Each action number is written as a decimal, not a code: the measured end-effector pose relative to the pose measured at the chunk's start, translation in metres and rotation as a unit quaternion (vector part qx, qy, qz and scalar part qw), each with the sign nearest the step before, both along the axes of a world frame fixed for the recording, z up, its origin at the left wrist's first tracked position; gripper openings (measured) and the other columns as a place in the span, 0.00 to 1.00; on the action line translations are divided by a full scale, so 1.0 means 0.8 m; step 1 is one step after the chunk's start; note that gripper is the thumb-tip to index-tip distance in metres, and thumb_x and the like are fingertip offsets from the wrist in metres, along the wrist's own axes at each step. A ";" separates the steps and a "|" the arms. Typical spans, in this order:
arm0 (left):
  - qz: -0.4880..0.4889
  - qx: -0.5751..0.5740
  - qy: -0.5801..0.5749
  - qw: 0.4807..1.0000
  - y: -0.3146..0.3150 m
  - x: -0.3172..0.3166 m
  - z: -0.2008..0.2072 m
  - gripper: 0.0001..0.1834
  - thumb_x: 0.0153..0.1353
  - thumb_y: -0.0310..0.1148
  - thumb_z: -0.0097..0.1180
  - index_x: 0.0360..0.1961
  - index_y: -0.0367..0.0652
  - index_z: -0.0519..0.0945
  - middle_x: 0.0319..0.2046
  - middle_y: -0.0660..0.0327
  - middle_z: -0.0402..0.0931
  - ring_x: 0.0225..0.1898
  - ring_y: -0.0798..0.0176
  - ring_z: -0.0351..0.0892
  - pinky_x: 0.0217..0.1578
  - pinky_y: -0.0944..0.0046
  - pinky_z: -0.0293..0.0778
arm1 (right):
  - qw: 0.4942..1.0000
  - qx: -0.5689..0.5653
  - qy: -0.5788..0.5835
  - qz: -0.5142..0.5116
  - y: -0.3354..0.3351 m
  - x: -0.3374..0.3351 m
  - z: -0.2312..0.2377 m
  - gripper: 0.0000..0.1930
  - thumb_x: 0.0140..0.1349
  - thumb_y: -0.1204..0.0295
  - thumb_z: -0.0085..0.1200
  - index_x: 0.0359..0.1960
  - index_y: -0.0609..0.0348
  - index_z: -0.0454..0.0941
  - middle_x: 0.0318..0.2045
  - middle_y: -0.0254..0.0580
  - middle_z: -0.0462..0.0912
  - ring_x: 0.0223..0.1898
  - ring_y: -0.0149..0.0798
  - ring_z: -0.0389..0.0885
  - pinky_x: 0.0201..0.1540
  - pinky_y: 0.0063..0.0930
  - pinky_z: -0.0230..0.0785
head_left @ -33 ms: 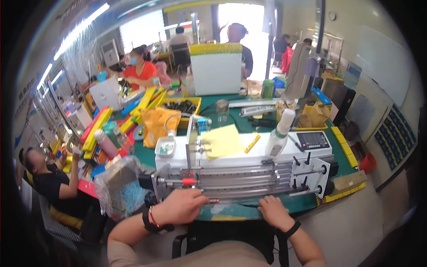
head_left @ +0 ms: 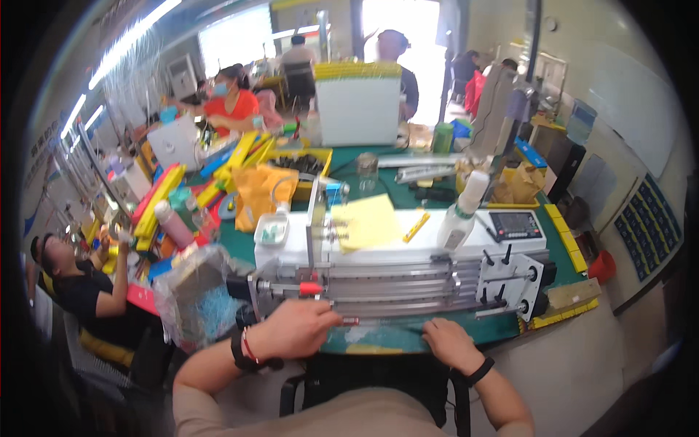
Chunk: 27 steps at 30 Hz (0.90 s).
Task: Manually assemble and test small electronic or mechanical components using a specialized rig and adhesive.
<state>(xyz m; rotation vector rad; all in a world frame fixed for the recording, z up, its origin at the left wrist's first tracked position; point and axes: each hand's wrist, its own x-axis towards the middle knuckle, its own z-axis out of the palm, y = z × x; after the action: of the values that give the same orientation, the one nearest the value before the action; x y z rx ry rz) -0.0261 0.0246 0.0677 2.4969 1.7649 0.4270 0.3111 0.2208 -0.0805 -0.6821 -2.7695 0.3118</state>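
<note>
In the head view, the left hand [head_left: 300, 328] is at the front of the machine [head_left: 393, 295], its fingers bunched at the left end of a small red piece [head_left: 351, 320]; whether they are clamped on it I cannot tell. The piece is just in front of the rails, to the right of and nearer the person than a red cone [head_left: 311, 288] on the machine. The right hand [head_left: 451, 342] is well apart from the left, over the front edge of the green table [head_left: 378, 341], its fingers curled downward; I cannot tell whether they are closed on anything. Behind the rails, a white base [head_left: 284, 251] bears a dish [head_left: 271, 229], a yellow paper [head_left: 362, 222], a yellow strip [head_left: 416, 227], an upright white bottle [head_left: 460, 222] and a dark panel [head_left: 515, 225]. Left of the machine, a clear bag [head_left: 175, 288] holds blue strands [head_left: 218, 306]. Farther back are an orange bag [head_left: 263, 191], a yellow bin [head_left: 326, 162] of dark parts and a jar [head_left: 368, 171]. A co-worker in black [head_left: 80, 295] sits at far left.
</note>
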 end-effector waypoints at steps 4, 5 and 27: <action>-0.013 -0.020 0.052 0.998 0.003 -0.015 0.010 0.18 0.56 0.26 0.62 0.50 0.43 0.82 0.37 0.56 0.75 0.38 0.49 0.83 0.36 0.52 0.79 | 0.977 -0.185 0.011 0.103 -0.017 -0.003 0.041 0.08 0.67 0.72 0.61 0.45 0.57 0.86 0.34 0.51 0.86 0.34 0.57 0.86 0.38 0.45 0.79; -0.022 -0.018 0.049 0.998 0.009 -0.019 0.010 0.17 0.56 0.25 0.62 0.49 0.43 0.81 0.37 0.56 0.75 0.38 0.49 0.83 0.36 0.52 0.79 | 0.947 -0.299 0.044 0.110 -0.022 -0.002 0.047 0.09 0.67 0.74 0.60 0.46 0.57 0.88 0.35 0.51 0.88 0.34 0.55 0.87 0.39 0.42 0.80; -0.075 -0.016 0.103 0.992 0.016 -0.032 -0.008 0.12 0.61 0.31 0.60 0.45 0.41 0.80 0.36 0.59 0.73 0.33 0.55 0.82 0.33 0.55 0.80 | 0.918 -0.191 0.298 0.181 -0.101 -0.109 0.126 0.13 0.64 0.82 0.63 0.50 0.66 0.86 0.26 0.44 0.84 0.25 0.44 0.84 0.30 0.33 0.74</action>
<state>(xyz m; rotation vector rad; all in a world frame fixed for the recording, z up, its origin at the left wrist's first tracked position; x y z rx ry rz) -0.0516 0.0372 0.0617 2.7116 1.6148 0.1363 0.2236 0.1402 0.0206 -0.0965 -2.2309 0.9774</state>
